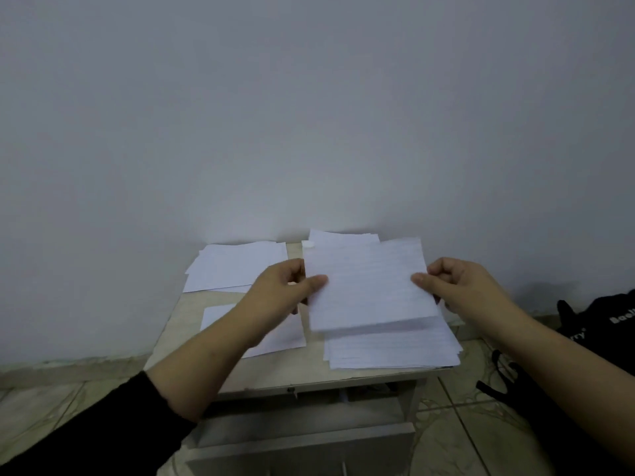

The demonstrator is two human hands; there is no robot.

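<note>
While both hands pinch one lined sheet [369,285] by its side edges, left hand [287,290] and right hand [458,286] hold it raised above a paper stack [391,348] on the table [178,324]. Two further piles [237,266] lie left. A black bag [604,314] sits on the floor, right.

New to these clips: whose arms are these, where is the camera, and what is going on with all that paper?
No machine here: one camera worn on a person's head looks down at their two bare hands. The left hand and right hand pinch a lined sheet by its side edges, above a stack of paper on a small table. More sheets lie in a pile at the rear left, and a black bag sits on the floor to the right.
</note>
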